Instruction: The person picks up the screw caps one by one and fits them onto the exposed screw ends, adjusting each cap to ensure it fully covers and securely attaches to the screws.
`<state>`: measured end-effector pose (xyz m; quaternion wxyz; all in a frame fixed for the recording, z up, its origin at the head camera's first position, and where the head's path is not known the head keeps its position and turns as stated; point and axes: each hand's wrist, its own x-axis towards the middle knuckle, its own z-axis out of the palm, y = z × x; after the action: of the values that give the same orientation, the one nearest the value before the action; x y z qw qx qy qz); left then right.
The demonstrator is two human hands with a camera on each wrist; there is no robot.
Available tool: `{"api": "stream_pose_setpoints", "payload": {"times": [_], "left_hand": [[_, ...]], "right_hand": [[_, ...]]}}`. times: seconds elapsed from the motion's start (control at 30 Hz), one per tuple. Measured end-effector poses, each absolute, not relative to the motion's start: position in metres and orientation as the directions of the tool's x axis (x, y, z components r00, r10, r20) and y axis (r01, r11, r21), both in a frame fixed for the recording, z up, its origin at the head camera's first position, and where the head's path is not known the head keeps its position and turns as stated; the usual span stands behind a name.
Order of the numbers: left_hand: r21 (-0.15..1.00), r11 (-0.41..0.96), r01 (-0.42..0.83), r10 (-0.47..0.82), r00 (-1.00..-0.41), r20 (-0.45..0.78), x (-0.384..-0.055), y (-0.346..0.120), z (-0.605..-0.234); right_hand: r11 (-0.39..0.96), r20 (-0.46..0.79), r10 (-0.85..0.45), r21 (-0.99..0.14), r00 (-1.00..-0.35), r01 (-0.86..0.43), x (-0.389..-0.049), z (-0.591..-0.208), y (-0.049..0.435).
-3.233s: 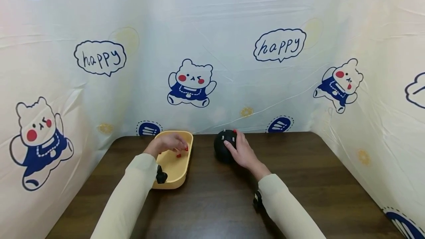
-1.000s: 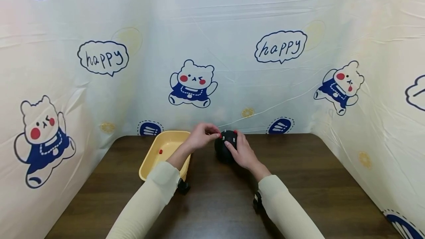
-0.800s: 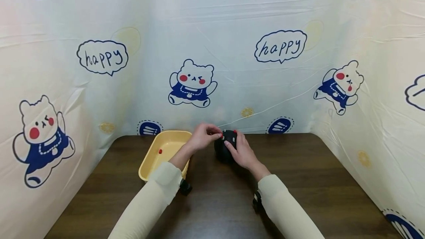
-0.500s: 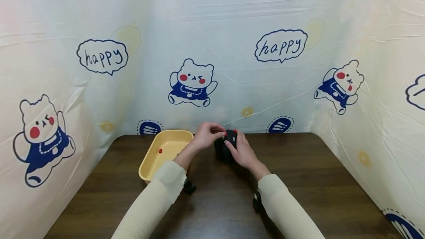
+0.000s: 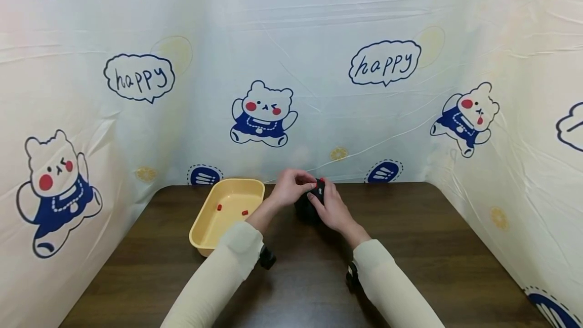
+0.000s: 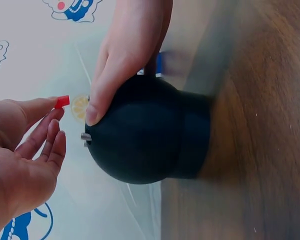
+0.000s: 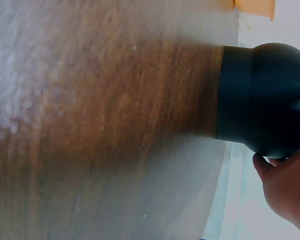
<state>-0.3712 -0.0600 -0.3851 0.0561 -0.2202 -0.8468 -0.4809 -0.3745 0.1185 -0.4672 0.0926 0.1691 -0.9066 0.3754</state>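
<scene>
A black dome-shaped object [image 6: 140, 130] with a cylindrical base stands on the table, short metal pins [image 6: 85, 137] sticking out of its top. My right hand [image 5: 334, 210] grips its right side, thumb over the front near the pins. Between thumb and finger, my left hand [image 5: 291, 187] pinches a small red cap [image 6: 62, 102], held just apart from the pins in the left wrist view. Another red piece [image 5: 322, 179] shows at the dome's top by my right fingers. In the right wrist view, the dome's base sits flat on the tabletop.
Left of the dome stands a yellow tray [image 5: 214, 229], holding a red piece [image 5: 219, 207] and a second red piece [image 5: 245, 212]. The dark wooden table [image 5: 309, 287] ends at a patterned curtain [image 5: 309, 130] behind and at both sides.
My left hand has gone from the tray to the dome with a red cap, then shifted slightly right across the dome's top. The right hand keeps its place on the dome.
</scene>
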Motion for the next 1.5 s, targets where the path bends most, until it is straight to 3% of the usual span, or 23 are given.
{"api": "stream_pose_setpoints", "payload": {"times": [1.5], "left_hand": [[0.738,0.510,0.442,0.350,-0.890,0.292,-0.381,-0.043,-0.396]], "right_hand": [[0.668,0.330,-0.245,-0.624,-0.911,-0.406,-0.374,-0.469,0.119]]}}
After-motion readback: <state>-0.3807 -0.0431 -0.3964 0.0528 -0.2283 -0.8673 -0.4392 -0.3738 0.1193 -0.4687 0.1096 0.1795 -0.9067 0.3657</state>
